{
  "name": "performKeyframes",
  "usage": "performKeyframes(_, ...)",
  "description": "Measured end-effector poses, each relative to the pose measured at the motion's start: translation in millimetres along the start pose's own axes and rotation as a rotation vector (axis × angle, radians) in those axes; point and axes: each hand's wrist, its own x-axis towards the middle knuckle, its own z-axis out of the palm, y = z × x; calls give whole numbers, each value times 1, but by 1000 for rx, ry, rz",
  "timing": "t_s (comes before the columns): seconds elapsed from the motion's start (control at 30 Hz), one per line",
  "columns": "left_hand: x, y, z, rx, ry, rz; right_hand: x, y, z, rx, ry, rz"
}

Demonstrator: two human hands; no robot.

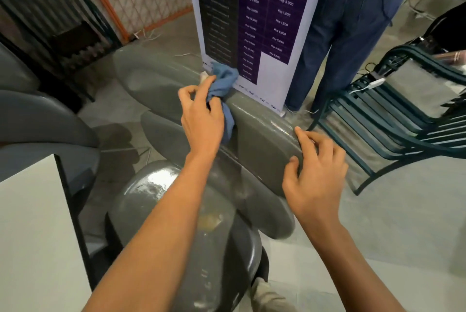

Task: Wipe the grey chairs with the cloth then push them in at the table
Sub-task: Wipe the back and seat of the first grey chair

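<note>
Head view: left hand [201,120] grips a bunched blue cloth [224,84] and presses it on the top edge of a grey chair [262,140] backrest; fingers curled round the cloth, part of which hangs down the near face of the backrest. Right hand [315,175] rests on the same backrest further right, fingers bent over the top edge, thumb on the near face, holding the rim. Hands are apart, with a stretch of backrest between them. Chair surface looks glossy, with highlights on the rounded seat [161,200] below the forearms. A second grey chair [156,77] stands just behind and to the left, its shell close to the first. More grey chair shells [37,120] sit at far left beside a white table [32,236], whose corner fills the lower left. Behind the cloth stands a banner [254,21] with a purple and black price table, its base on the floor. A person in blue trousers [340,41] stands right of the banner. A dark green slatted chair [393,120] is at right, with a white cable [370,84] lying on it. Floor is grey concrete.
</note>
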Motion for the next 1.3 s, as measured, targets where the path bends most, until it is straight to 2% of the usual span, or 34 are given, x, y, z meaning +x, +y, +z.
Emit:
performKeyframes(0.07, 17, -2, -1, 43, 40, -64, 1, 1, 0, -1, -18, 2)
performKeyframes(0.13, 8, 3, 2, 66, 24, -36, 1, 1, -1, 1, -24, 11)
performKeyframes(0.27, -63, 17, 10, 2, -124, 115, 3, 0, -2, 15, -23, 9)
performKeyframes(0.33, -95, 16, 9, -43, -212, 126, 4, 1, -2, 19, -33, 6)
performKeyframes(0.43, -114, 5, 2, -46, -269, 94, 2, 3, -2, 35, -53, 2)
performKeyframes(0.57, -123, -14, -19, -38, -260, 28, -3, -2, -3, 53, -56, 6)
performKeyframes(0.8, -149, -59, -72, -50, -226, -167, -34, -43, 12, 188, -21, -252)
performKeyframes(1.0, -159, -94, -114, -69, -258, -221, -79, -71, 50, 127, -253, -257)
performKeyframes(1.3, -162, -147, -123, -80, -260, -274, -90, -69, 114, 44, -421, -234)
